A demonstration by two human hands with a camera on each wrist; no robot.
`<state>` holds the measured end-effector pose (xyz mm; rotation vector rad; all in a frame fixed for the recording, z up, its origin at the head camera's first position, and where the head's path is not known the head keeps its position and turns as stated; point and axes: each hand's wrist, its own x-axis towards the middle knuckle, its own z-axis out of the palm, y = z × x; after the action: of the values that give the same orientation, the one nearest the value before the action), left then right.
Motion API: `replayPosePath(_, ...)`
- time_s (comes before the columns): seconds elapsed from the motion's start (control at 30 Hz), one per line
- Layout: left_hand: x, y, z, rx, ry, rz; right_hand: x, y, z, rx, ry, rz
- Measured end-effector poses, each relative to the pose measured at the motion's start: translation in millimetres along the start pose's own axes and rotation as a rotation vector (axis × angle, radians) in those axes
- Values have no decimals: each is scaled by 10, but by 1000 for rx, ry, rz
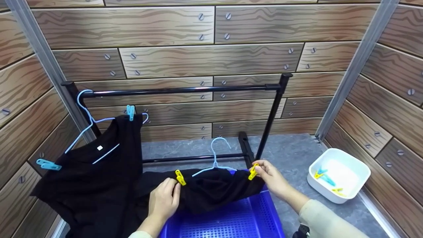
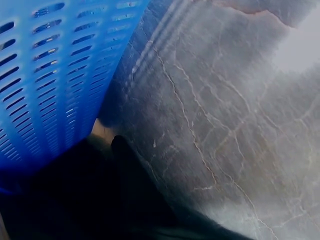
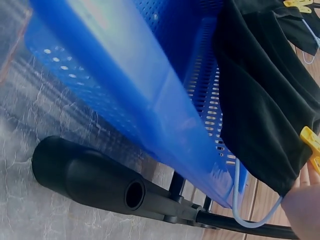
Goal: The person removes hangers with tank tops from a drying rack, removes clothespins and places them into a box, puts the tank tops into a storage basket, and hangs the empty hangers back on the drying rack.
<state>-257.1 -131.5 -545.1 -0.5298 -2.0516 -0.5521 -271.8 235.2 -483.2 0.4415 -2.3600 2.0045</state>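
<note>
A black garment (image 1: 211, 190) hangs from a light blue hanger (image 1: 215, 164) above the blue basket, with a yellow clothespin (image 1: 180, 177) at its left part. My left hand (image 1: 164, 198), fingers curled, grips the garment's cloth just below that clothespin. At the garment's right end, my right hand (image 1: 269, 175) pinches another yellow clothespin (image 1: 253, 171), which also shows in the right wrist view (image 3: 312, 145). A black sleeveless top (image 1: 109, 165) hangs at left on a blue hanger, with blue clothespins (image 1: 131, 112) at its shoulders. The left wrist view does not show the left hand's grip.
A black rack (image 1: 185, 89) stands behind the garments. The blue basket (image 1: 271, 215) sits below them on the grey floor. At right, a white tub (image 1: 358, 172) holds several yellow and blue clothespins. Wood-patterned panels enclose the space.
</note>
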Motion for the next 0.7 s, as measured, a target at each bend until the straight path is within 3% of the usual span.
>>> replayPosePath(0.53, 131, -14, -36, -11, -30, 30, 15, -1, 32, 115, 91, 29)
replayPosePath(0.7, 155, -16, -44, -13, -29, 36, 18, 12, 31, 131, 84, 15)
